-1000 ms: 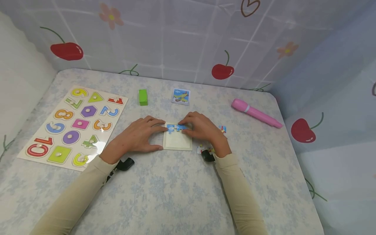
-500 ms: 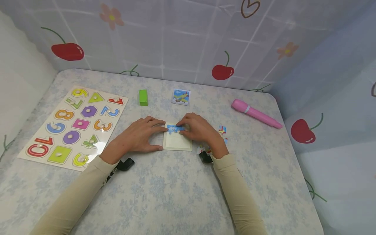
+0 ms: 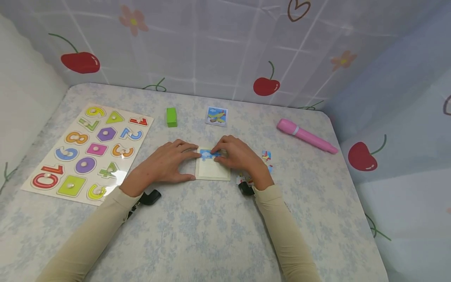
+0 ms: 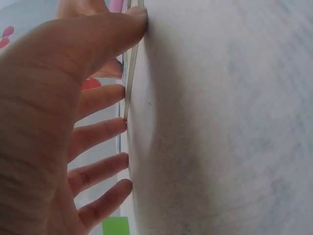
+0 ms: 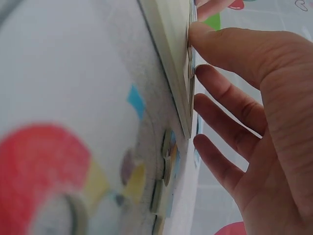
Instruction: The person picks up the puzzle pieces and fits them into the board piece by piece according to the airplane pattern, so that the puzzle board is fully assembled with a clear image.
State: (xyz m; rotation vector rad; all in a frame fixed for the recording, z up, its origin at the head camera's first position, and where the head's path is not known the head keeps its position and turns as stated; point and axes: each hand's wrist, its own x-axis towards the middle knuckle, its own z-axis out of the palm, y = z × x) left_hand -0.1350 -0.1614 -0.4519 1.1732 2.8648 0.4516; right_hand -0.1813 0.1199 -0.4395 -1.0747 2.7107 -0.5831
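The right hand [image 5: 254, 112] fills the right side of the frame, seen edge-on along the tabletop. Its thumb tip presses against the face of the pale puzzle tray [image 5: 171, 58], near the tray's upper edge, while the other fingers [image 5: 230, 105] reach toward the tray's rim with slight gaps between them. Below the tray, a few loose puzzle pieces [image 5: 164, 176] lie flat on the pale cloth [image 5: 73, 73], blurred by closeness

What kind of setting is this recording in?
Likely a children's play or learning table set up for recording: cherry-print sheets wall it in, and a number-and-shape peg board, a small jigsaw tray and a pink toy torch lie on it.
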